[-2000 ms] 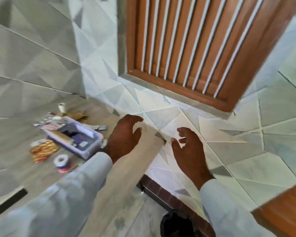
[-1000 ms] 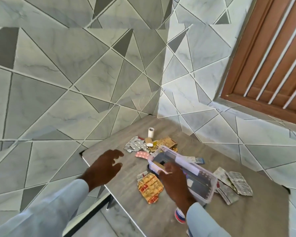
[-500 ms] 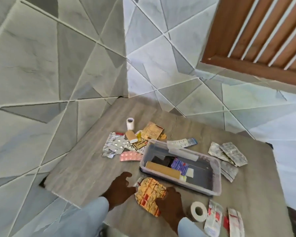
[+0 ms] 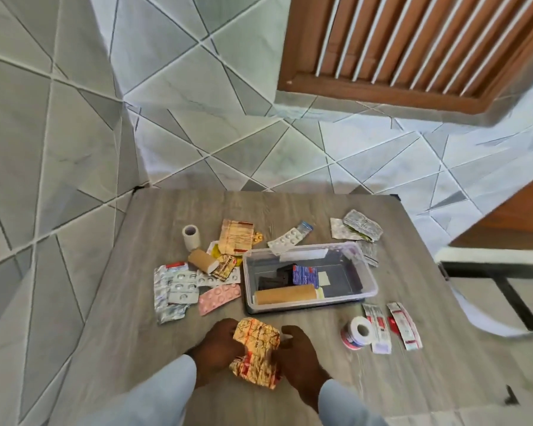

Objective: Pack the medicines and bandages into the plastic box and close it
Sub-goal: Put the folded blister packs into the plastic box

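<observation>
Your left hand (image 4: pixel 219 348) and right hand (image 4: pixel 299 358) both pinch the crumpled gold-and-red foil blister sheet (image 4: pixel 257 352) from either side, fingers curled onto its edges, at 6 o'clock near the front edge of the grey wood-grain table (image 4: pixel 120 318). The clear rectangular plastic box (image 4: pixel 370 282) sits open at 1 o'clock from your hands, already holding a tan bandage roll (image 4: pixel 285 295) along its near wall and a blue foil packet (image 4: pixel 304 275). Silver and pink blister strips (image 4: pixel 179 287) crowd 10 o'clock, a white tape roll (image 4: pixel 359 332) and sachets (image 4: pixel 403 325) lie at 3 o'clock, and bare tabletop stays open between your hands and the box.
</observation>
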Available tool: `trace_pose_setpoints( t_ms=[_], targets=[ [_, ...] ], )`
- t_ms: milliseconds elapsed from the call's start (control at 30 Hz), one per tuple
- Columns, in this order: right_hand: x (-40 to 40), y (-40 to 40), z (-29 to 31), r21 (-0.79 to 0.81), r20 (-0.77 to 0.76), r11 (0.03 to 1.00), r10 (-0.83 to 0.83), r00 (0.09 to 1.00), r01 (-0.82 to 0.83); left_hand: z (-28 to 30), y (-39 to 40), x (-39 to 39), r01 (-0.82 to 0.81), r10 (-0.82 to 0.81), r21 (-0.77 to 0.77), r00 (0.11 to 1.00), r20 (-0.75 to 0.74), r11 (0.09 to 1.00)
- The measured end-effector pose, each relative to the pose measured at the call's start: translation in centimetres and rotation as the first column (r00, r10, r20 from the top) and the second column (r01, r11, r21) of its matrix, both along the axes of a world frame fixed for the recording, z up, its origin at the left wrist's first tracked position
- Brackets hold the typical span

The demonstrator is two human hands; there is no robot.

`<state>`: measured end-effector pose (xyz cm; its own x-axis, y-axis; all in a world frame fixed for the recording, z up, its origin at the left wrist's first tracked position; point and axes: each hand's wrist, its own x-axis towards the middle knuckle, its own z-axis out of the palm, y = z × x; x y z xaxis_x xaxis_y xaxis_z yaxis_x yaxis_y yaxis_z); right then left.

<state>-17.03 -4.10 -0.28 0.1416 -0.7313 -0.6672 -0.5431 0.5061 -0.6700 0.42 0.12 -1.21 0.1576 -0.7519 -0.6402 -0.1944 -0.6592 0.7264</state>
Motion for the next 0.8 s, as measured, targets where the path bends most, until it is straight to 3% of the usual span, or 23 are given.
trace_pose_setpoints(
  t_ms=[133,233,367,500,600,800],
  targets=[
    [0.0,-0.1,1.0,0.086,0.105,0.992,-0.106,0.989,0.097,0.8,0.1,0.7,0.019,-0.022,-0.022,0.994,-0.109,1.0],
    [-0.6,-0.5,2.5,0.083,0.17,0.994,-0.08,0.982,0.067,2.1,0.1,0.6,0.032,-0.044,-0.066,0.982,-0.183,0.997],
    [-1.4,-2.0,4.8,-0.017,0.258,1.0,-0.019,0.966,0.024,4.7,-1.5,-0.3,-0.054,0.01,-0.147,0.958,-0.286,0.988],
    [-2.8,-5.2,6.4,-0.19,0.277,0.977,-0.036,0.96,0.091,6.9,-4.4,-2.7,-0.202,0.133,-0.173,0.928,-0.347,0.964],
    [-5.0,-8.9,6.9,-0.294,0.249,0.948,-0.05,0.967,0.125,7.3,-7.5,-5.6,-0.274,0.209,-0.225,0.938,-0.277,0.935],
    [-10.0,-16.9,7.6,-0.391,0.095,0.919,-0.006,0.995,0.043,7.4,-14.5,-11.8,-0.236,0.224,-0.222,0.972,-0.076,0.946]
  ],
)
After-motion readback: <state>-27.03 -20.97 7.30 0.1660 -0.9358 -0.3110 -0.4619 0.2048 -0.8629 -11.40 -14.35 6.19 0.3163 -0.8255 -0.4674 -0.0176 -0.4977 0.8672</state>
